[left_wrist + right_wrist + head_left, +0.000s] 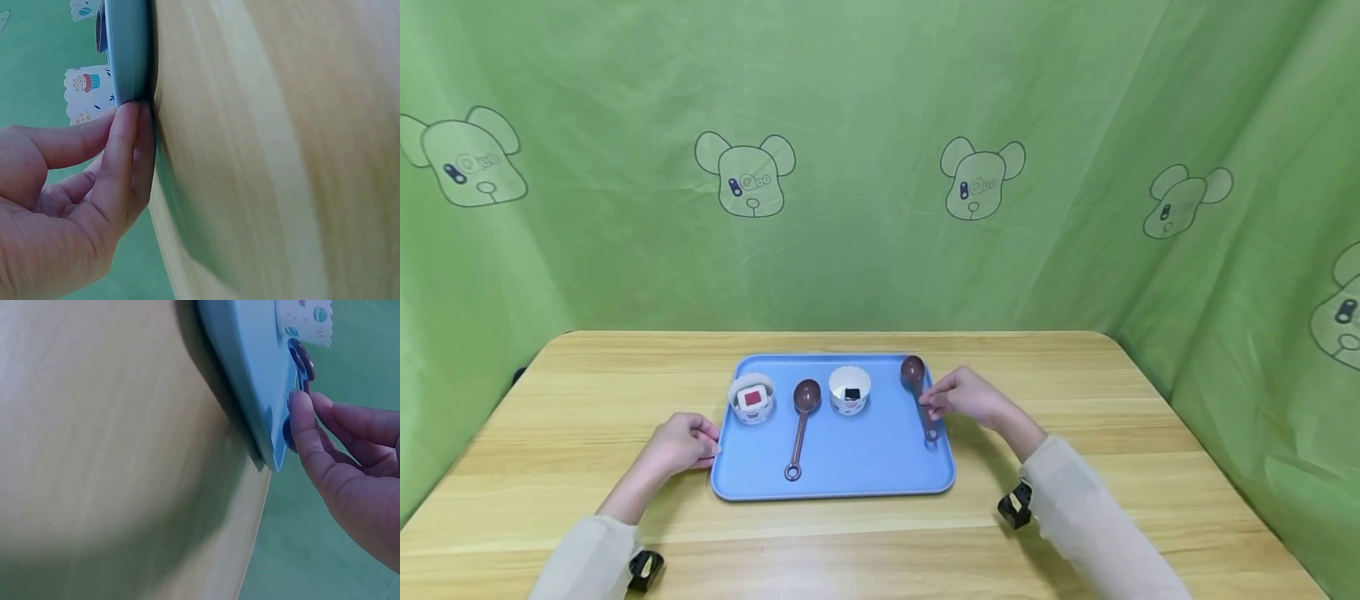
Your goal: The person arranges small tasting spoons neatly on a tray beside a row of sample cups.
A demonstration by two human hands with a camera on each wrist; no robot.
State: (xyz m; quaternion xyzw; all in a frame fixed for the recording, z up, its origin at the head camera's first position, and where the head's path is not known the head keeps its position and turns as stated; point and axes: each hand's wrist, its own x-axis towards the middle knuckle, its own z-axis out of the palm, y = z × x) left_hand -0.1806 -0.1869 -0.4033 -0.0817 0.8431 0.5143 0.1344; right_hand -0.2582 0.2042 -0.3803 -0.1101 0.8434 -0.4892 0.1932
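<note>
- Head view: my left hand (pixel 681 444) rests with curled fingers against the tray (pixel 865 475) edge on the table (pixel 1075 367); my right hand (pixel 964 397) pinches the right spoon (pixel 919 392) handle.
- Left wrist: my fingertips (pixel 125 134) press the tray rim (pixel 128 56).
- Right wrist: my fingers (pixel 306 425) touch the spoon handle at the tray's edge.

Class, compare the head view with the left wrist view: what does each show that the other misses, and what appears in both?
Only the head view shows the right hand touching the right spoon, the second spoon, and the cubes inside the two cups.

Only the left wrist view shows, close up, the fingertips pressed against the tray's edge.

Both show the left hand, the blue tray and the wooden table.
</note>
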